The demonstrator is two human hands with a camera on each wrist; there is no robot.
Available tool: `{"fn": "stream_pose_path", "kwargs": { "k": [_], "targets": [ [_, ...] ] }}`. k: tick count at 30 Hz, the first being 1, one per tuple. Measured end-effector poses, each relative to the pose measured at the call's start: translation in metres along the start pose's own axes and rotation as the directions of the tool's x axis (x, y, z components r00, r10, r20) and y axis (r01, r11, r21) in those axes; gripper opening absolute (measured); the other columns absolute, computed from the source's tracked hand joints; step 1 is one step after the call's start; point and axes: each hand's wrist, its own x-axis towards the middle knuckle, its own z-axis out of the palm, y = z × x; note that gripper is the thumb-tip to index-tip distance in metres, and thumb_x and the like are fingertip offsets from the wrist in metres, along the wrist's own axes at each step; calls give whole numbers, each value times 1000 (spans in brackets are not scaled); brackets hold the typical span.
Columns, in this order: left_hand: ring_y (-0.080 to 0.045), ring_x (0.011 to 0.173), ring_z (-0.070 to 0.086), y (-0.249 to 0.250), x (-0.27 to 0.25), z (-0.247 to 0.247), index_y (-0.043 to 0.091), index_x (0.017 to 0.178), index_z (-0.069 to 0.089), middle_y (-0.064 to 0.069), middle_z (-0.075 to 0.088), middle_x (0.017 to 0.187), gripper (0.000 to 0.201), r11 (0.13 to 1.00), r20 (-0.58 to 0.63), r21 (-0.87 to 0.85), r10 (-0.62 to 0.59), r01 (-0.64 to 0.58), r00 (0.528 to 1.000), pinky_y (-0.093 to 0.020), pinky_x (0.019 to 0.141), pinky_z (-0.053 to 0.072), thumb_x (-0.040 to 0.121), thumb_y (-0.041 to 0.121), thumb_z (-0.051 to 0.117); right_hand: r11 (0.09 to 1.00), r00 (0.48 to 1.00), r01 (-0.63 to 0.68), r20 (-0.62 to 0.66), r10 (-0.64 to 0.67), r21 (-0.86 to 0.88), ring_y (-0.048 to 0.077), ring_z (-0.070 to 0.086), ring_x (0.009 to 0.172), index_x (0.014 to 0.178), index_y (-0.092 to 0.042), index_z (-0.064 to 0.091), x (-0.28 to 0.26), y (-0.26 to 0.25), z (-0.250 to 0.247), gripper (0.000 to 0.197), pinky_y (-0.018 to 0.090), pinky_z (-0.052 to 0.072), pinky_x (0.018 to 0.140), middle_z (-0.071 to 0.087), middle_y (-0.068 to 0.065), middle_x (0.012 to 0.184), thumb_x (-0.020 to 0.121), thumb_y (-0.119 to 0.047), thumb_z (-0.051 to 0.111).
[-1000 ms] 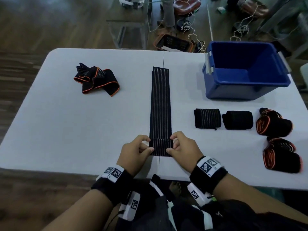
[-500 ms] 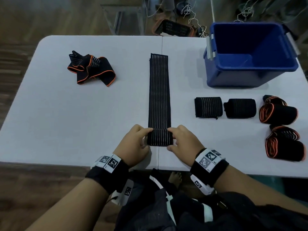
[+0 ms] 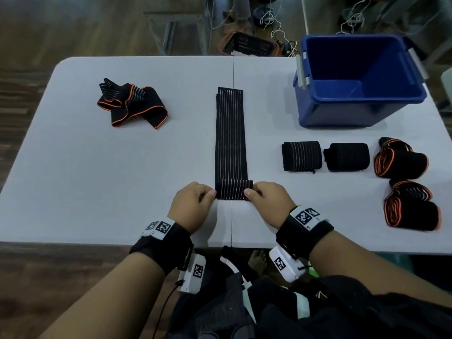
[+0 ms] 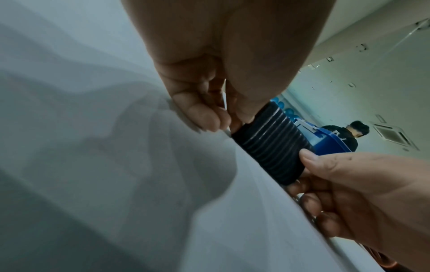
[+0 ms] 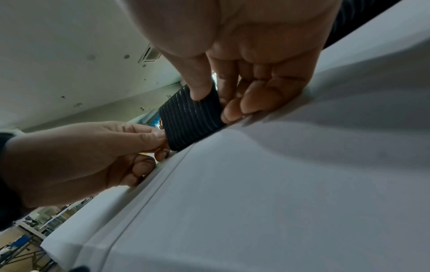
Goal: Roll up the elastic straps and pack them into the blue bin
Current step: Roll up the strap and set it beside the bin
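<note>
A long black strap with thin pale stripes (image 3: 230, 135) lies flat down the middle of the white table (image 3: 97, 179). Its near end is turned into a short roll (image 3: 233, 190). My left hand (image 3: 193, 204) pinches the roll's left end and my right hand (image 3: 266, 201) pinches its right end. The left wrist view shows the roll (image 4: 267, 141) between my left fingers (image 4: 204, 119) and right thumb. In the right wrist view my thumb presses on top of the roll (image 5: 190, 117). The blue bin (image 3: 357, 79) stands at the far right, with nothing visible inside.
Several rolled straps lie right of the flat one: a striped roll (image 3: 301, 155), a plain black roll (image 3: 346, 156), and two orange-edged rolls (image 3: 401, 159) (image 3: 412, 207). A crumpled orange-edged strap (image 3: 133, 104) sits at the far left. The table's near edge runs just below my wrists.
The roll at the strap's near end has moved away from me along the strap and grown a little. Both hands moved with it, still at its two ends.
</note>
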Motion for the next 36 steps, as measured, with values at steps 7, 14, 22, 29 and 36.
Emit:
{"fn": "stream_pose_path", "kwargs": {
  "k": [7,14,22,29,36],
  "targets": [
    [-10,81,59,8,1,0,23,69,62,8,63,83,29,997,-14,-43,-57,56,998,-26,70,38,96,31,58,995,994,-101,-36,101,-13,26,62,80,83,-4,63,9,-6,0,39,34,48,71,68,11,80,97,-40,56],
    [-11,67,60,15,0,0,22,88,57,2,63,70,6,995,-67,-87,-59,53,996,-26,61,42,90,24,62,979,998,-28,-69,14,-200,26,62,77,121,-16,36,8,-19,-1,39,37,51,67,65,5,90,96,-38,56],
    [-19,85,60,15,1,1,28,134,52,2,56,105,36,967,-11,201,159,-154,987,-37,76,52,99,21,49,930,997,76,52,-62,-361,29,62,98,126,-15,47,16,-27,-8,45,43,54,84,60,9,114,92,-39,63],
    [-17,89,55,12,4,-4,37,140,48,2,49,103,48,977,24,178,116,-118,993,-33,84,51,94,30,61,932,995,83,82,-58,-352,27,58,107,143,-25,44,17,-15,-12,57,37,51,90,53,8,119,90,-24,65],
    [-12,68,52,24,14,-10,29,96,68,6,54,72,14,997,39,-76,10,-7,999,-22,59,33,98,37,57,997,997,-52,51,55,-61,17,51,63,66,-16,60,22,-14,-22,27,27,35,55,55,2,64,90,-26,66]
  ]
}}
